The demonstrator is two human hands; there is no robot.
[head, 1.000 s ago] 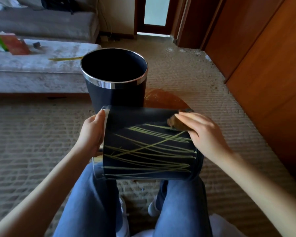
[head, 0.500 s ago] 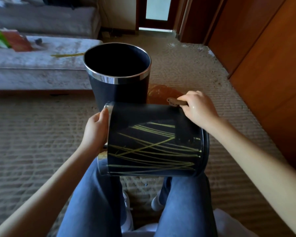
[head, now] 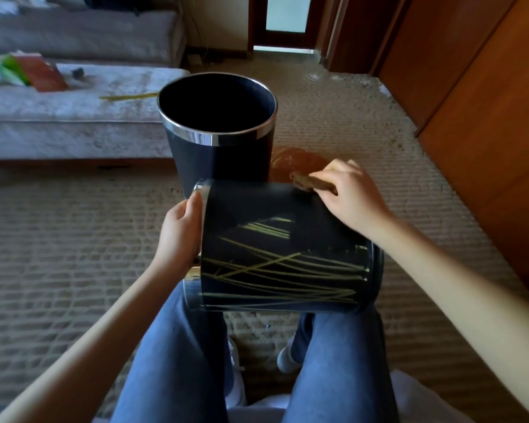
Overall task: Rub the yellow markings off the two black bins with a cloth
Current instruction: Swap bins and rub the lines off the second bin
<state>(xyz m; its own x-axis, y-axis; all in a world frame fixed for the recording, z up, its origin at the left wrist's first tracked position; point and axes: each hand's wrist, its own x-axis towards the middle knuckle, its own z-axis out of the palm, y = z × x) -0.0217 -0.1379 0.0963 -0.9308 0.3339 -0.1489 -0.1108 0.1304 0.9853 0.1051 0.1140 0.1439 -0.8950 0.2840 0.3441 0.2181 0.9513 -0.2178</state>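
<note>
A black bin (head: 287,254) lies on its side across my knees, its mouth to the left. Several thin yellow lines cross its lower side; a patch near the top right is wiped bare. My left hand (head: 180,230) grips the chrome rim at the mouth. My right hand (head: 348,193) pinches a small brown cloth (head: 309,182) against the bin's far top edge. A second black bin (head: 220,157) with a chrome rim stands upright on the carpet just behind, with no markings visible on the side I see.
A grey sofa (head: 58,117) with a yellow stick, papers and small items runs along the left. Wooden wardrobe doors (head: 486,102) line the right. A brown round mat (head: 297,161) lies behind the bins. Beige carpet (head: 58,254) surrounds my legs.
My right hand moved the cloth from the middle of the bin's side up to its far top edge. Yellow lines near the upper right have been rubbed away. The left hand kept its hold.
</note>
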